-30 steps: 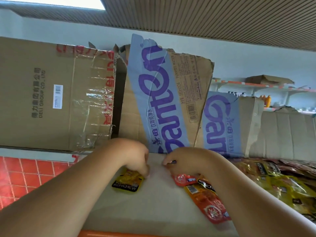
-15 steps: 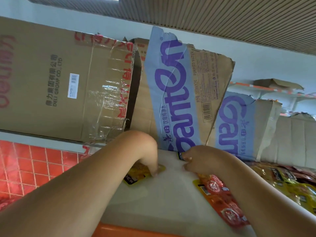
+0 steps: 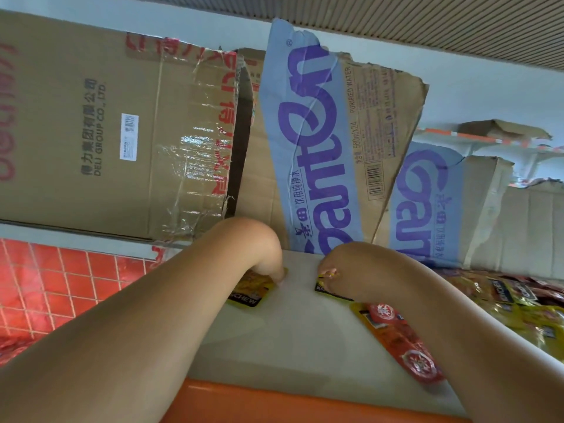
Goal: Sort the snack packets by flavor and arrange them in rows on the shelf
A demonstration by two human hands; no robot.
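Two bare forearms, left grip (image 3: 270,259), right grip (image 3: 337,265) with glossy nails

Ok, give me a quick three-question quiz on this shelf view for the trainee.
1. Multiple choice: what colour is the packet under the left hand? A red, B yellow, C green.
2. True or false: the red packets lie to the left of the left hand.
3. Fill in: the front edge of the shelf is ____.

Key: 1 B. 2 False, they lie to its right. 3 Orange.
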